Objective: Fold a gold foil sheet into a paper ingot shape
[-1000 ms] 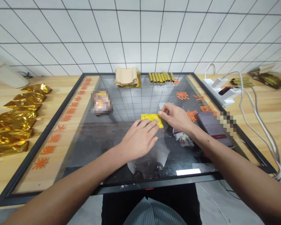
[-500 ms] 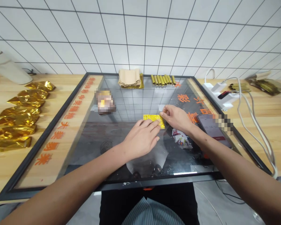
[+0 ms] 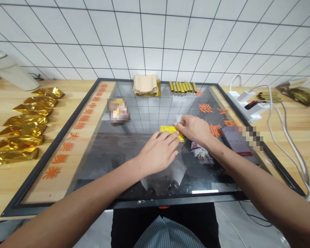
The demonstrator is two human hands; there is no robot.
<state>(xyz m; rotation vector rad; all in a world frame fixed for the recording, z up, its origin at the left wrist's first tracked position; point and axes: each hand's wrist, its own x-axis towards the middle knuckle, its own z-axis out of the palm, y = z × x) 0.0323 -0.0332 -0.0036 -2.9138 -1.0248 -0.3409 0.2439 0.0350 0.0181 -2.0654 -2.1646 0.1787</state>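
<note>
A small sheet of embossed gold paper (image 3: 166,128) lies on the dark glass table top. My left hand (image 3: 160,148) rests flat across its near side, fingers stretched out, covering part of it. At the sheet's upper right, my right hand (image 3: 192,128) is closed, thumb and forefinger pinched on the edge. A pale scrap (image 3: 179,118) shows just behind those fingertips. Close to the right wrist sits a crumpled printed wrapper (image 3: 201,153).
Brown paper sheets (image 3: 145,84) are stacked at the back, beside a row of gold paper rolls (image 3: 182,87). Gold foil packets (image 3: 26,121) line the left. A blurred-out item (image 3: 119,111), phone (image 3: 239,144), power strip (image 3: 244,103) and white cables (image 3: 290,148) surround the work area.
The whole view shifts slightly. My left hand stays flat on the gold paper. My right fingertips have moved slightly left over the sheet's upper edge.
</note>
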